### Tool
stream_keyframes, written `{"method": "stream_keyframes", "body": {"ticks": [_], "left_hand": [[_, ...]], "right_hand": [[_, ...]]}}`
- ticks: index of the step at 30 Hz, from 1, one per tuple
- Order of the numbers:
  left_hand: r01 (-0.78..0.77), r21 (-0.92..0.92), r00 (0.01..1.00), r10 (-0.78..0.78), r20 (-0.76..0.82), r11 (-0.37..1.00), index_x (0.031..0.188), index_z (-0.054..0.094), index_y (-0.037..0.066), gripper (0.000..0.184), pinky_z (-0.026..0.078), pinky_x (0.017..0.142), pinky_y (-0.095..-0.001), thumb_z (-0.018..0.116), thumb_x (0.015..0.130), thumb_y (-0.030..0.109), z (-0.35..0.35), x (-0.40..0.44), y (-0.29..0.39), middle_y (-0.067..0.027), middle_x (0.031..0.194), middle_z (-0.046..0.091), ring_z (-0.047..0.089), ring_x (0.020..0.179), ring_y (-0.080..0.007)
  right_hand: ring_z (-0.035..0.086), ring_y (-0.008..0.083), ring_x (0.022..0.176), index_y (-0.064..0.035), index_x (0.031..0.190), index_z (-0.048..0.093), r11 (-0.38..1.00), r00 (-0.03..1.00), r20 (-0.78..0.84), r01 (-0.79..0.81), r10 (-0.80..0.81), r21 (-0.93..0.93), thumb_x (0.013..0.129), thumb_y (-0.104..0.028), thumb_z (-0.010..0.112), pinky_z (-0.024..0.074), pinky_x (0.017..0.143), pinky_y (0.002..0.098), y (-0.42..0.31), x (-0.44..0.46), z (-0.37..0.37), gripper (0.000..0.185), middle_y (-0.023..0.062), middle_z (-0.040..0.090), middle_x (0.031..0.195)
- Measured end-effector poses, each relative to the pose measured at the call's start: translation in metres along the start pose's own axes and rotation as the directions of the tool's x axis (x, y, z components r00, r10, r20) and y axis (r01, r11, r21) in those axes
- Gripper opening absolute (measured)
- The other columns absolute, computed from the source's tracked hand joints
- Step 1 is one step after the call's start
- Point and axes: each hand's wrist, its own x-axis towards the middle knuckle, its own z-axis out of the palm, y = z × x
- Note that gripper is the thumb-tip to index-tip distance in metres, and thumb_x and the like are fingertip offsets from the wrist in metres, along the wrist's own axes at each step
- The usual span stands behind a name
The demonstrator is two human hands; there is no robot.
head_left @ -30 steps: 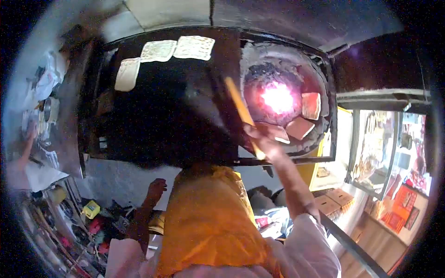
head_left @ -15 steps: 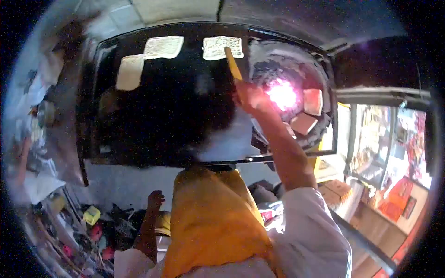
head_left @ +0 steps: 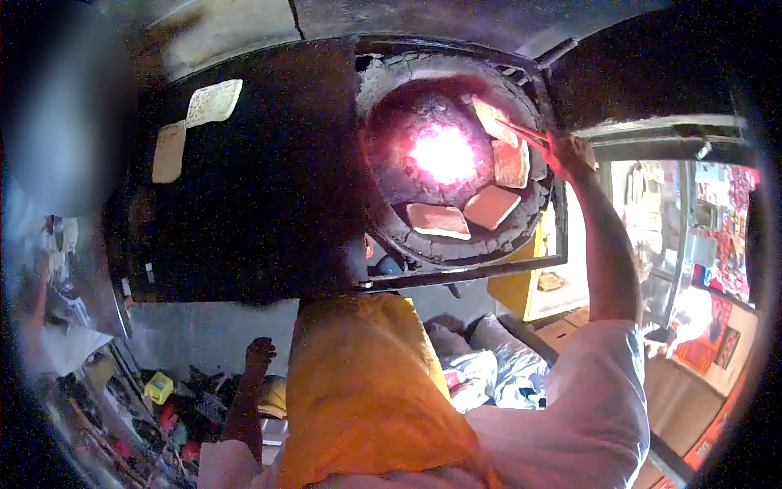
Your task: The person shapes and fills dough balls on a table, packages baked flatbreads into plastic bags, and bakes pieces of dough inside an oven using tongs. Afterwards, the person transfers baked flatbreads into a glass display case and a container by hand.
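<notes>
My right hand (head_left: 564, 153) is closed round the end of a thin stick-like tool (head_left: 523, 131), lit red. The tool's far end touches a flat piece of bread (head_left: 492, 121) at the upper right of the round fire pit (head_left: 399, 72). More flat pieces lie round the glow: one (head_left: 511, 165) just below, one (head_left: 493, 207) at the lower right, one (head_left: 438, 220) at the bottom. Two pale pieces, one (head_left: 215, 102) touching the other (head_left: 169, 152), lie on the dark griddle (head_left: 244, 196). My left hand (head_left: 261, 352) hangs low beside the orange apron, fingers loosely curled, holding nothing visible.
A bright glow (head_left: 442, 155) fills the pit's middle. A metal frame edge (head_left: 472, 271) runs along the front. Cloth bundles (head_left: 497, 363) lie below, and a yellow container (head_left: 160, 388) stands at lower left. Another person's arm (head_left: 41, 297) shows at far left.
My right hand has moved right, from over the griddle to the pit's right edge. One pale piece has left the griddle, and a piece now lies at the pit's upper right.
</notes>
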Motion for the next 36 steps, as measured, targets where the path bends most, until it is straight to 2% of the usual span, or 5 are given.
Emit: {"method": "stream_keyframes", "body": {"ticks": [6, 11, 17, 23, 36], "left_hand": [[-0.021, -0.134, 0.998, 0.012, -0.063, 0.991, 0.112, 0.064, 0.007, 0.025, 0.058, 0.072, -0.0424, 0.058, 0.095, 0.024, -0.008, -0.04, -0.05, -0.0079, 0.102, 0.067, 0.067, 0.085, -0.0257], [0.053, 0.785, 0.997, 0.011, -0.076, 0.617, 0.11, 0.063, 0.007, 0.023, 0.057, 0.069, -0.0347, 0.066, 0.091, 0.019, 0.074, -0.086, 0.023, -0.0073, 0.102, 0.065, 0.067, 0.085, -0.0185], [-0.027, 0.277, 0.977, 0.084, -0.196, 0.961, 0.112, 0.064, 0.005, 0.021, 0.056, 0.068, -0.0319, 0.061, 0.096, 0.018, 0.017, -0.048, -0.032, -0.007, 0.096, 0.066, 0.067, 0.085, -0.0182], [0.066, 0.002, 0.989, -0.065, -0.136, 0.998, 0.116, 0.063, 0.003, 0.026, 0.057, 0.075, -0.0372, 0.063, 0.095, 0.017, 0.023, -0.015, 0.023, -0.0104, 0.1, 0.066, 0.065, 0.089, -0.0225], [0.143, 0.094, 0.947, -0.109, -0.301, 0.985, 0.118, 0.062, 0.004, 0.038, 0.052, 0.073, -0.0366, 0.065, 0.093, 0.033, -0.02, -0.054, 0.043, -0.0099, 0.098, 0.068, 0.066, 0.085, -0.0211]], "right_hand": [[0.071, 0.0296, 0.071, -0.0161, 0.111, 0.068, 0.976, 0.977, 0.1, 0.196, -0.187, -0.09, 0.09, -0.026, 0.056, 0.0572, 0.062, 0.0468, -0.006, 0.073, 0.036, 0.027, 0.0105, 0.073, 0.086], [0.072, 0.0309, 0.082, -0.0129, 0.112, 0.069, 0.994, 0.997, 0.01, 0.076, -0.076, -0.081, 0.089, -0.027, 0.059, 0.0586, 0.072, 0.0463, -0.014, 0.081, 0.008, 0.029, 0.0135, 0.073, 0.092], [0.069, 0.0365, 0.09, -0.0102, 0.113, 0.063, 0.942, 0.968, -0.115, -0.181, 0.221, 0.282, 0.088, -0.04, 0.066, 0.0571, 0.076, 0.0478, -0.02, 0.039, -0.035, 0.039, 0.0206, 0.07, 0.104], [0.062, 0.0194, 0.079, -0.0079, 0.118, 0.06, -0.293, 0.937, 0.099, -0.204, -0.336, 0.934, 0.096, -0.031, 0.062, 0.0528, 0.064, 0.034, -0.257, -0.035, -0.066, 0.032, 0.0074, 0.065, 0.096], [0.061, 0.0193, 0.055, 0.0005, 0.094, 0.064, -0.302, 0.851, 0.061, -0.251, -0.521, 0.92, 0.091, -0.034, 0.067, 0.0503, 0.048, 0.0337, -0.665, 0.1, -0.199, 0.035, 0.0073, 0.061, 0.067]]}}
